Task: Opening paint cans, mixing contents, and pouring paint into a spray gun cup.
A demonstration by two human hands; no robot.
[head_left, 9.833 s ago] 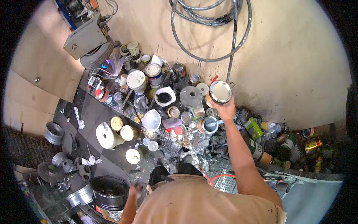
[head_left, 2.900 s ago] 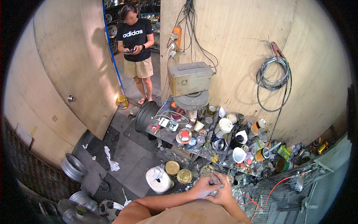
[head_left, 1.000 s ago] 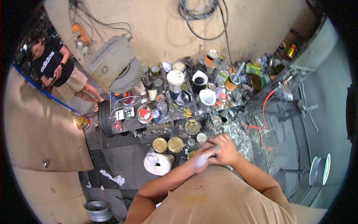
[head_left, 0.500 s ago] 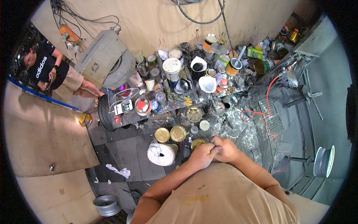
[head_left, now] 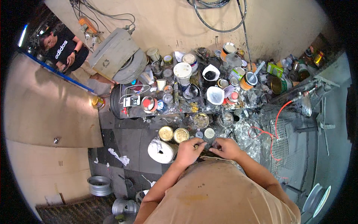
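Just in front of my body, my left hand [head_left: 191, 151] and my right hand [head_left: 226, 149] are a small gap apart, level with each other. Both have curled fingers with the thumb pressed inward, like a pinch. Whatever sits between the fingertips is too small or hidden to make out. Beyond the left hand stand two cans with gold tops, one gold-topped can [head_left: 166, 133] beside another gold can [head_left: 181, 135]. A thick white roll [head_left: 161, 151] lies left of that hand. A round white lid [head_left: 209, 133] lies just past the gap between my hands.
A cluttered bench [head_left: 169, 112] carries paint cans, cups, a phone [head_left: 131, 100] and a white paper-lined cup [head_left: 215, 95]. A red hose [head_left: 278, 123] loops at right. Wheel rims [head_left: 100, 186] stand at lower left. Another person [head_left: 67, 56] stands at far left behind a board.
My hands, clasped together before, have come apart, the left one moving left. The gold can that showed beside them is now mostly hidden by the left hand. The whole view has shifted.
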